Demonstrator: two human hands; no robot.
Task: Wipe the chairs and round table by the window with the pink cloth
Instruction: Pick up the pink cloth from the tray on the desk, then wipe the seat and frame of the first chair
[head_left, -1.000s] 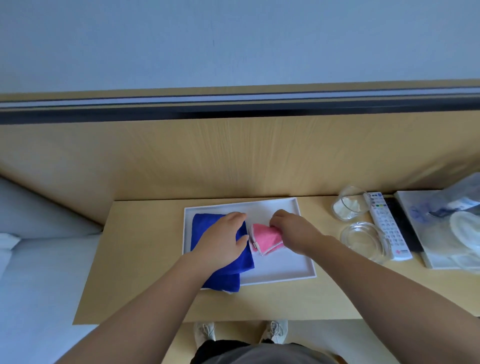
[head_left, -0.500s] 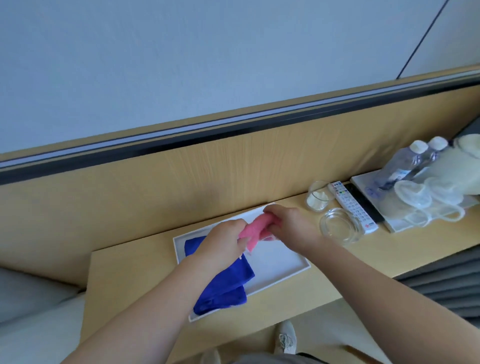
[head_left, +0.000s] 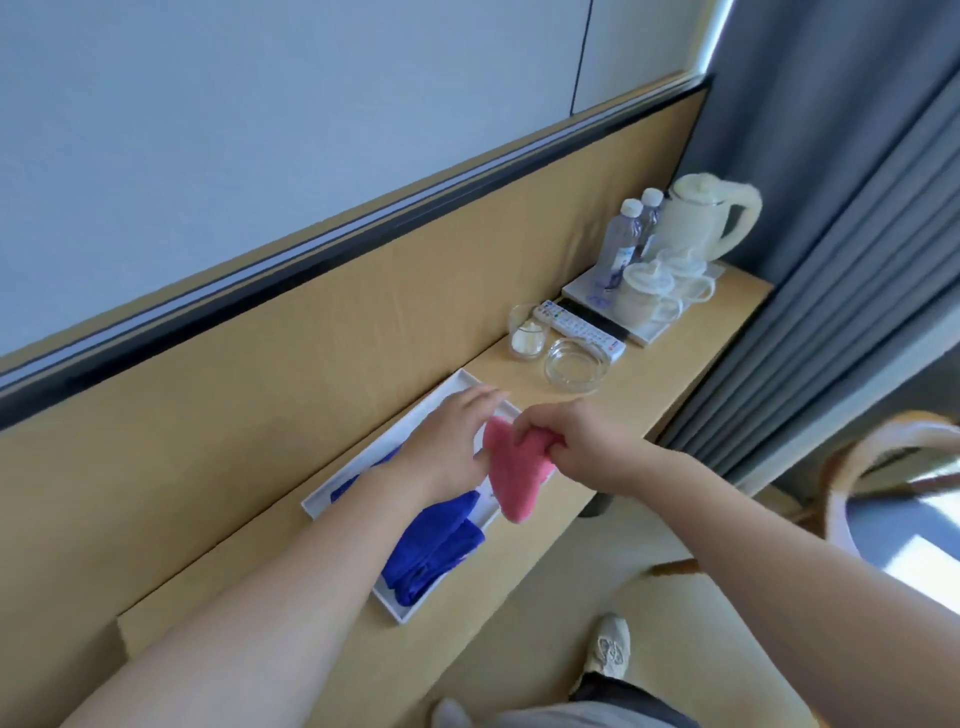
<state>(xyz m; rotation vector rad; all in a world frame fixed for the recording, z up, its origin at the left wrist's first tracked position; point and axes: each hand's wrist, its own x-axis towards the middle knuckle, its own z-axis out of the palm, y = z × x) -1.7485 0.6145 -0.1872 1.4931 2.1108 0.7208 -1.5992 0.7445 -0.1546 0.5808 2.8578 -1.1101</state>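
The pink cloth hangs lifted above the right end of a white tray on the wooden shelf. My right hand grips its bunched top edge. My left hand lies beside it with fingers straight, the thumb touching the cloth's left edge. At the far right, a chair with a curved wooden rim shows by the window light; most of it is cut off. The round table is not in view.
A folded blue cloth lies in the tray. Further along the shelf are a glass, a glass ashtray, a remote, cups, water bottles and a white kettle. A grey curtain hangs at the right.
The pink cloth has been lifted off the tray and now hangs from my right hand. My left hand has loosened to straight fingers. My view has turned right, revealing the curtain and chair.
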